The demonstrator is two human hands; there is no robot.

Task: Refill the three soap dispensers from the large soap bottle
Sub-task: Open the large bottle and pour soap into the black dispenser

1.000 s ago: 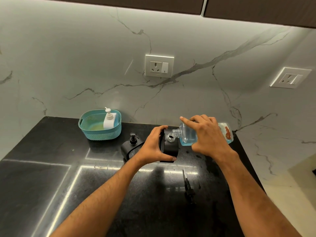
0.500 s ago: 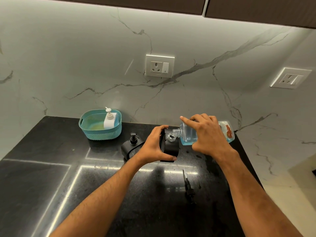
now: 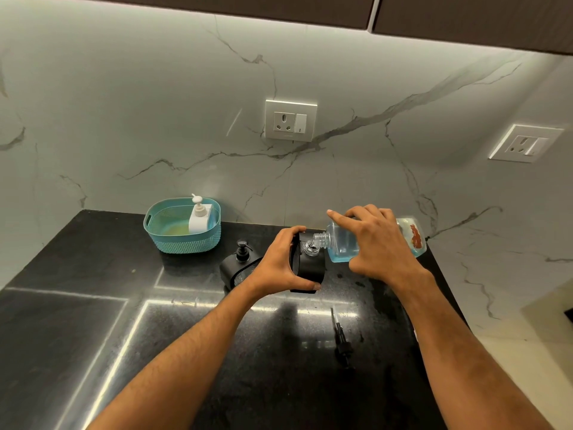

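My left hand (image 3: 279, 265) grips a black soap dispenser (image 3: 310, 268) with its pump off and its clear neck showing. My right hand (image 3: 376, 243) holds the large clear soap bottle (image 3: 341, 248) of blue liquid tipped on its side, its mouth right over the dispenser's neck. A second black dispenser (image 3: 238, 262) with its pump on stands just left of my left hand. A white dispenser (image 3: 200, 217) stands inside the teal basket (image 3: 186, 242) at the back left. The removed black pump (image 3: 341, 338) lies on the counter in front of my right arm.
The black stone counter (image 3: 155, 336) ends at its right edge near my right forearm. A marble wall with two power sockets (image 3: 290, 120) rises behind. Dark cabinets hang overhead.
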